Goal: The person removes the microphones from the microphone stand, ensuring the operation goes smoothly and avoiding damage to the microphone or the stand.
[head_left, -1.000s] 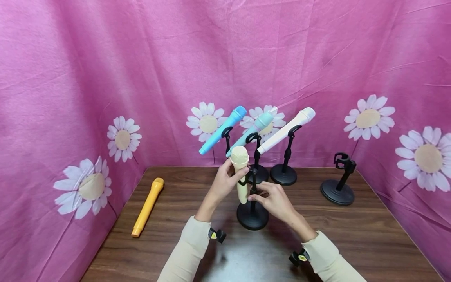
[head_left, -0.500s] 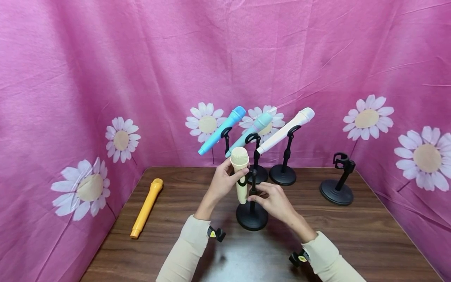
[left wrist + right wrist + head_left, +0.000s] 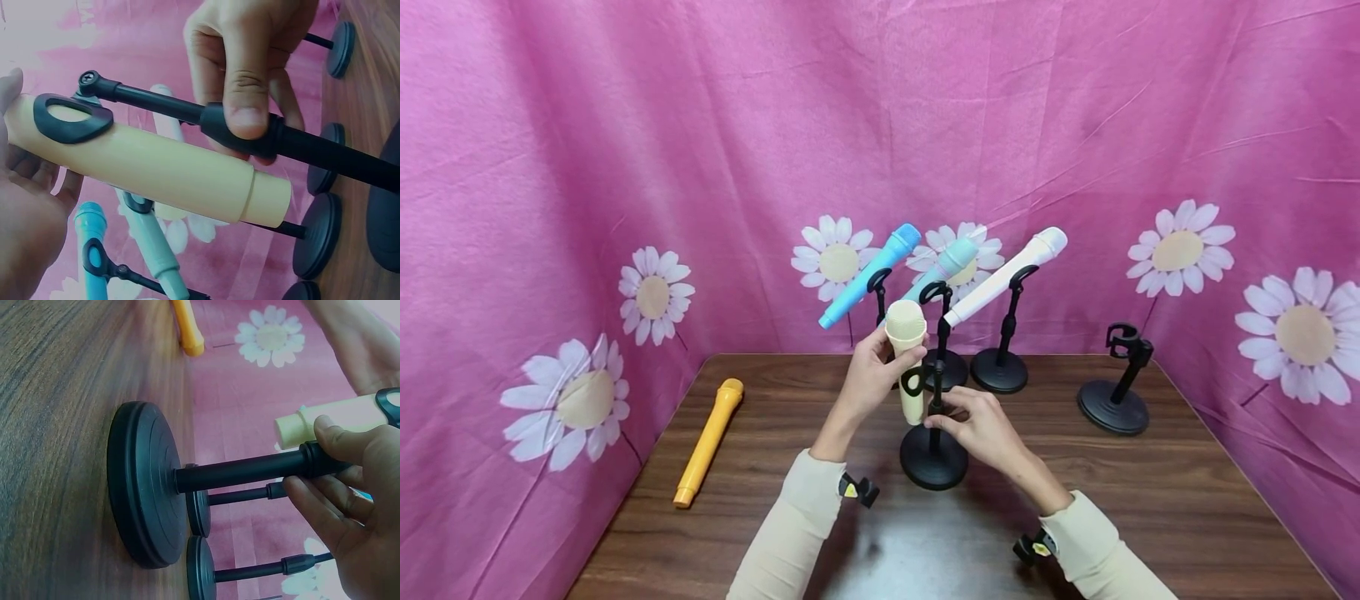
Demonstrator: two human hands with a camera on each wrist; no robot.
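Note:
My left hand (image 3: 871,379) grips a cream microphone (image 3: 912,398) just below its mesh head. The black clip of a desk mic stand (image 3: 934,458) curves across the microphone's body, as the left wrist view shows. My right hand (image 3: 981,421) pinches the collar (image 3: 240,130) on that stand's post between thumb and fingers. In the head view the microphone stands nearly upright, head up, its tail end beside the post. In the right wrist view the stand's round base (image 3: 145,484) sits on the wooden table.
Behind, a blue microphone (image 3: 868,279), a mint microphone (image 3: 951,260) and a white microphone (image 3: 1007,275) lean in black stands. A stand without a microphone (image 3: 1116,400) is at the right. A yellow microphone (image 3: 709,442) lies at the left on the table (image 3: 760,408). A pink flowered curtain (image 3: 760,125) surrounds it.
My left hand and the cream microphone have risen slightly. The right hand keeps its hold on the stand's collar. The whole head view has shifted a little.

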